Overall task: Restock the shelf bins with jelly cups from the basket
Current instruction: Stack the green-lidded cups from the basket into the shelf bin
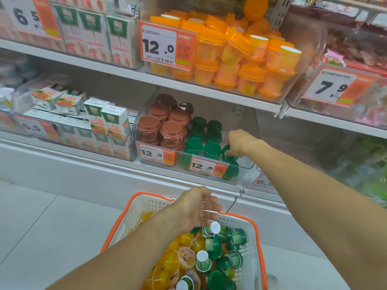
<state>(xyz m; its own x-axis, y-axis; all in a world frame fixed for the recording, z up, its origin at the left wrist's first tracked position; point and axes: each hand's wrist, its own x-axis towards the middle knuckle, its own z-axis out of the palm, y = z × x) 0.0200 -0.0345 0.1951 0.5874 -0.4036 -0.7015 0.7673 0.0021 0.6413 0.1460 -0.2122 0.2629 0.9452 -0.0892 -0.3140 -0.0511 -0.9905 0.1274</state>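
Note:
A white basket (146, 208) with an orange rim sits low in front of me, holding several green-lidded, yellow and pink jelly cups (215, 245). My left hand (199, 208) hovers over the basket with fingers relaxed and spread, holding nothing. My right hand (237, 143) reaches into the clear lower shelf bin (245, 164) and grips a green-lidded jelly cup (227, 152) at the right end of the green rows. Brown-lidded cups (165, 124) fill the bin's left half.
An upper clear bin (310, 59) holds several orange jelly cups. Juice cartons (109, 120) stand in the bins to the left. Price tags (207, 167) hang on the bin fronts. Pale floor tiles (52, 227) lie left of the basket.

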